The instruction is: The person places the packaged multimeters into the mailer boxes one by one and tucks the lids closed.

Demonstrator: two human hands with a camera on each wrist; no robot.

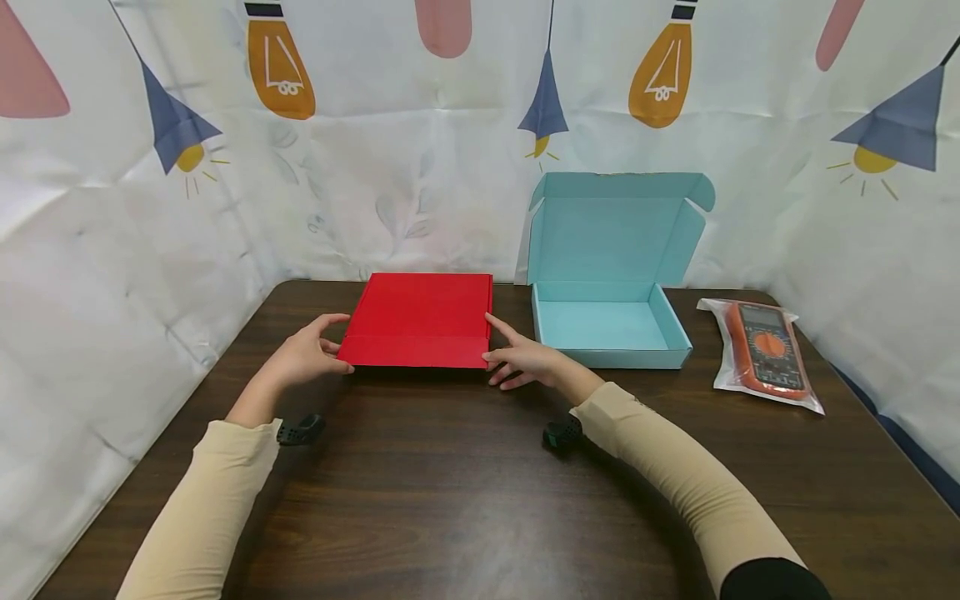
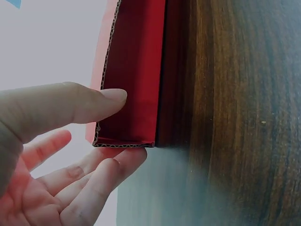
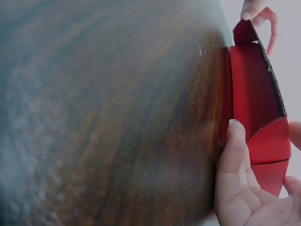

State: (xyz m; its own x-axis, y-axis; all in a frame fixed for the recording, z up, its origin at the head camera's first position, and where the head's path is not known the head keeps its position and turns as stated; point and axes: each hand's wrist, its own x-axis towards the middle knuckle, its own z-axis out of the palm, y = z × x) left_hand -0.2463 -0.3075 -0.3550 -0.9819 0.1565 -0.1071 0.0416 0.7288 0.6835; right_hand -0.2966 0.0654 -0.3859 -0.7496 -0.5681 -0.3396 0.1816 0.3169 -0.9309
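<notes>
A red cardboard box (image 1: 423, 308) lies on the table with its lid down and its front flap (image 2: 136, 75) standing out, raw corrugated edges showing. My left hand (image 1: 307, 352) holds the box's near left corner, thumb (image 2: 106, 101) on the flap's inner face and fingers bent around the side. At the near right corner, my right hand (image 1: 528, 357) grips the box, its thumb (image 3: 233, 141) at the front and its index finger along the right side. The right fingertips are partly hidden behind the box in the right wrist view.
Right of the red box stands a light blue cardboard box (image 1: 611, 325) with its lid raised. Farther right lies an orange multimeter (image 1: 768, 346) in a clear plastic bag. The dark wooden table (image 1: 450, 492) meets a patterned white cloth (image 1: 450, 200) behind.
</notes>
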